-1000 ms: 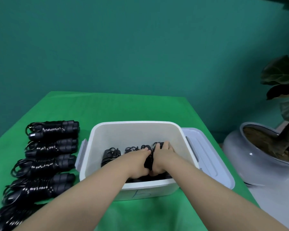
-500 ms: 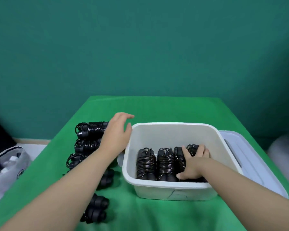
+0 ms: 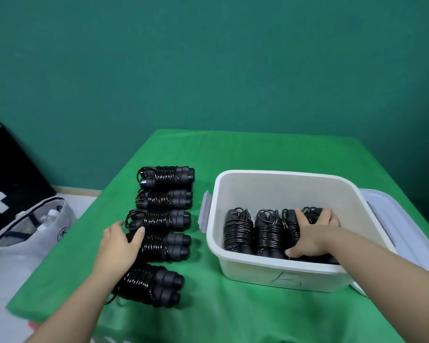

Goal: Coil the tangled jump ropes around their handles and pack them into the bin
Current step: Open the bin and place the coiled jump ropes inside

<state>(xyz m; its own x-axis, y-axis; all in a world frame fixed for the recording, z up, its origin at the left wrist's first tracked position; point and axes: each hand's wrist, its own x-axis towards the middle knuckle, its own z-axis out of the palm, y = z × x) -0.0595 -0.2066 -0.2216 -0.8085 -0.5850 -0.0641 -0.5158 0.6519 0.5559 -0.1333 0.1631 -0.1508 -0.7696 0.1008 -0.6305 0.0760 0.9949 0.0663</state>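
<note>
A green cloth-covered table [image 3: 245, 154] stands before a teal wall. Five coiled black jump-rope bundles [image 3: 165, 178] lie in a row at left; the left hand [image 3: 119, 246] rests spread on the fourth bundle [image 3: 164, 246], not yet clenched. Light and springy, it is probably best gripped mid-coil. In the white plastic bin [image 3: 278, 273], the right hand [image 3: 310, 237] clasps the rightmost packed bundles [image 3: 238, 231].

A handwritten mark, seemingly the letter "B", stands on the front wall of the white bin [image 3: 286, 280]. The small round logo on the pale bag [image 3: 63, 232] at the left edge is too small to read.
</note>
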